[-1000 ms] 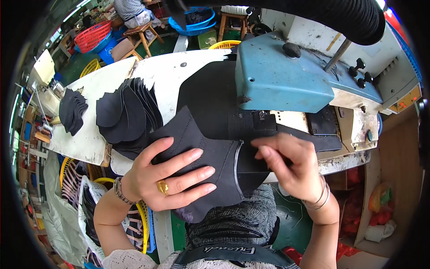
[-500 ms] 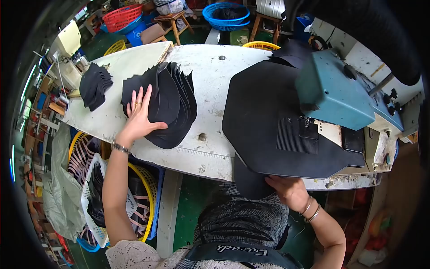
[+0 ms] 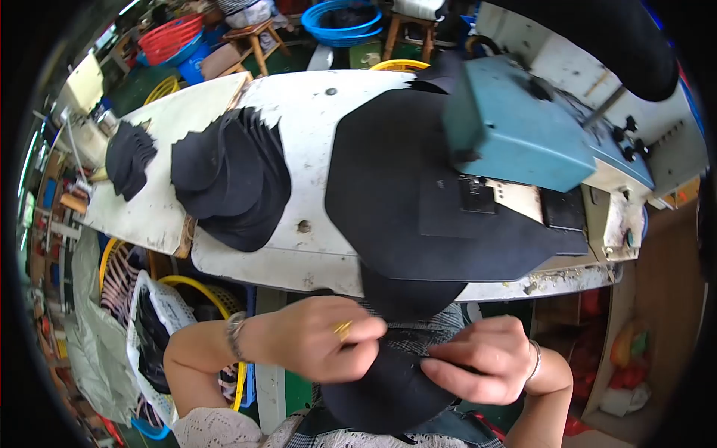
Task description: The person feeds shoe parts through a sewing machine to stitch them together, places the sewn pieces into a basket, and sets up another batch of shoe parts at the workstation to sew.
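Over my lap I hold a curved black fabric piece [image 3: 388,396], its lower edge hanging free. My right hand [image 3: 485,358] is closed on its upper edge, thumb and fingers pinching it. My left hand [image 3: 328,336] is closed at the opposite side of that edge, slightly blurred; its fingertips are partly hidden. Just above the hands, another black piece [image 3: 407,295] hangs over the table edge from under a large black angular sheet [image 3: 381,179]. This sheet lies flat beneath the teal sewing machine head [image 3: 523,123].
A stack of black pieces [image 3: 231,179] lies left on the white table [image 3: 302,134], with a smaller stack [image 3: 128,160] farther left. Below the table's left side are a white basket [image 3: 175,310] and a yellow basket [image 3: 239,373]. Blue basins [image 3: 340,26] and a stool [image 3: 258,37] stand behind.
My left hand has left the large stack and come down to my lap. My right hand has moved down from the table edge, and both now grip a black piece. The view has shifted.
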Demonstrator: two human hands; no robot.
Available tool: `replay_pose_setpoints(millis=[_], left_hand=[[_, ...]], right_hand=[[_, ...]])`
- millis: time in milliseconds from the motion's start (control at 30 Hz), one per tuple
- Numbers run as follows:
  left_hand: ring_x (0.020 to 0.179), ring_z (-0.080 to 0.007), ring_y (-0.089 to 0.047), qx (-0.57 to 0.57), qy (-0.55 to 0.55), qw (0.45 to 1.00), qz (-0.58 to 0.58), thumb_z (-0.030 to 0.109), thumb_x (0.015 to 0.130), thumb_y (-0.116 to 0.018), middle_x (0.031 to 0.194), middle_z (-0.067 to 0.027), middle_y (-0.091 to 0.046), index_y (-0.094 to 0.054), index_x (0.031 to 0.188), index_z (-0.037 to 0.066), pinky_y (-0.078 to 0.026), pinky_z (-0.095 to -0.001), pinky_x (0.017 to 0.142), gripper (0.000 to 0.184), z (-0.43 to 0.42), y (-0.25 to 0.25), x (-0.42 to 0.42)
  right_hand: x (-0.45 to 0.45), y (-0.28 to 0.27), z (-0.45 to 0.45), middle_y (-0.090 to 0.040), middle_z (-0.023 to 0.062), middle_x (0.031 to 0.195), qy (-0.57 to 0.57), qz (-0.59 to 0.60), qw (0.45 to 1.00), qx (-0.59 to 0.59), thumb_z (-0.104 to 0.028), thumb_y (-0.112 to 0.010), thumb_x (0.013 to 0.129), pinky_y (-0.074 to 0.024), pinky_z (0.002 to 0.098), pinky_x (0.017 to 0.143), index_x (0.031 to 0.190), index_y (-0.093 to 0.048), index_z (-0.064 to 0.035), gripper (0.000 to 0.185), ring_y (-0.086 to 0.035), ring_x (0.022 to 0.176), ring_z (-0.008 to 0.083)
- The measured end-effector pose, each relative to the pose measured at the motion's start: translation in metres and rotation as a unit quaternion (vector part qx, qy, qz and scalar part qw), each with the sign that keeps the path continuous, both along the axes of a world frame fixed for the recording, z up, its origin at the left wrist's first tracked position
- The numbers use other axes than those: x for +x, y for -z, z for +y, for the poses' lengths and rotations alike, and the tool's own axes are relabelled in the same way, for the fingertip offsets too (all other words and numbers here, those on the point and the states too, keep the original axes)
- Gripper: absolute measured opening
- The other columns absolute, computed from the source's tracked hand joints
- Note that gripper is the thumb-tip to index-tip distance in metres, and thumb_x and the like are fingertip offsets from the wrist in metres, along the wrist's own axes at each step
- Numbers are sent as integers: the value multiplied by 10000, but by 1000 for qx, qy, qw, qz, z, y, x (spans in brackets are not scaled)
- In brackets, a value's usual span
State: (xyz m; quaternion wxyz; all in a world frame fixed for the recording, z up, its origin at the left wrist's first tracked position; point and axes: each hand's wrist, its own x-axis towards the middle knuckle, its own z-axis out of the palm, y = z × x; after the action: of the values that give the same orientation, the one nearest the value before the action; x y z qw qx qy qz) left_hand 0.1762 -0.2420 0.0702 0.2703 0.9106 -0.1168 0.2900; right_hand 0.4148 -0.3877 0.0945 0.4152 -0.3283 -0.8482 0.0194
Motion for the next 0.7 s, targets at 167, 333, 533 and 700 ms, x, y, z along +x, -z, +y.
replay_pose_setpoints(millis=[167,333,533,700], left_hand=[[681,-193,-501,344,-198,911,-107,189,658,-749,923,-39,-495,-616,1070,235,-429,-370,626,435,-2,-78,5],[734,-223,-555,364,-158,918,-19,205,619,-736,857,-59,-516,-608,894,159,-488,-368,615,307,15,-77,35],[1145,-401,-688,198,-128,972,18,52,793,-697,1203,-235,-696,-676,871,-4,-593,-484,955,98,21,-33,82],[1144,-360,-697,200,-132,968,81,16,822,-689,1188,-220,-711,-719,1083,-68,-599,-431,952,276,22,-42,93]], right_hand=[[-6,-21,10,-719,115,909,119,24,988,99,-49,-742,753,-605,324,691,987,-756,-4,239,-706,766,232],[13,-32,6,-745,164,990,227,-109,961,118,-81,-722,728,-625,442,857,943,-738,5,233,-739,945,329],[29,9,0,-738,184,984,236,-99,964,69,-89,-696,703,-638,424,836,948,-735,29,274,-748,941,327],[35,7,-3,-746,186,978,245,-88,964,54,-96,-679,677,-642,405,817,946,-748,45,311,-756,927,320]])
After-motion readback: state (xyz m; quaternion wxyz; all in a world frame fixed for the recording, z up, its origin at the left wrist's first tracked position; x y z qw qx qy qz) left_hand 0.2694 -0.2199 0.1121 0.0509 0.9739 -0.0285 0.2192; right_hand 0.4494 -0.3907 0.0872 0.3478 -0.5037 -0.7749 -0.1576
